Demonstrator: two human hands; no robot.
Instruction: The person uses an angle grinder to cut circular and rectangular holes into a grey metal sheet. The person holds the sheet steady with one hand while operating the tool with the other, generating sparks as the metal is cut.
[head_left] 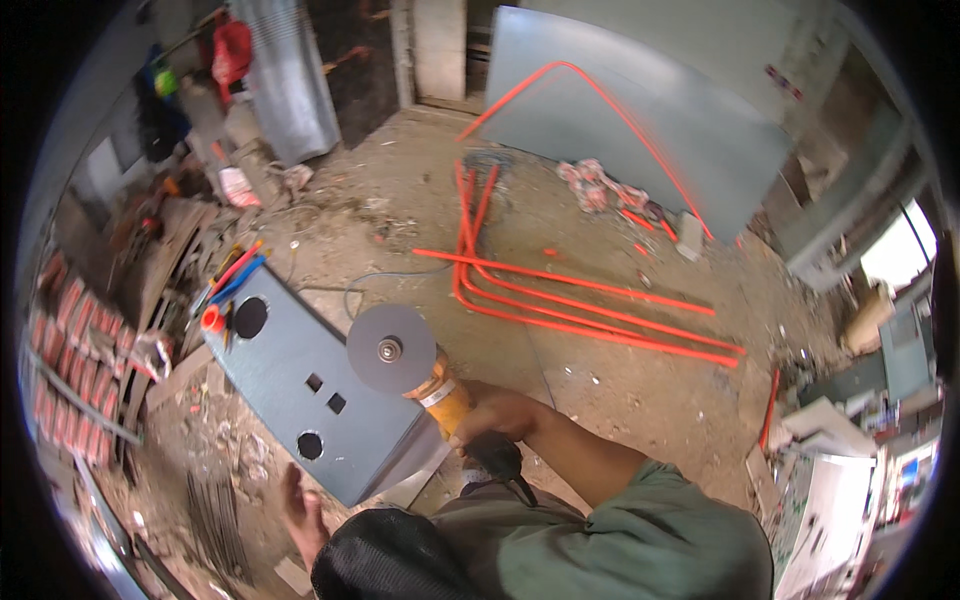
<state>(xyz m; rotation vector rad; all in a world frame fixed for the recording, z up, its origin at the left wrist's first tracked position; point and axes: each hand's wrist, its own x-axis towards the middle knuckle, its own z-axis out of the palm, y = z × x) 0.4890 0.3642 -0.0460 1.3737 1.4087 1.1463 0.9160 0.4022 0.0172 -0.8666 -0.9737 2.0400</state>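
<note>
My right hand [490,415] grips a yellow and black angle grinder [445,405], whose flat grey disc [380,335] faces up at the centre of the head view. Below the disc lies a grey metal box or panel [280,360] with two round holes and two square openings. Orange-handled and blue-handled hand tools [230,280] rest on its far left end. My left hand [305,510] is beside the panel's near left corner, fingers apart and nothing visible in them; it is partly cropped by dark fabric.
Bent orange pipes [600,310] lie on the dusty floor ahead. A big grey sheet [640,90] leans at the back with another orange pipe against it. Stacked bricks or blocks [75,350] and scrap line the left; boards and panels [820,510] pile at the right.
</note>
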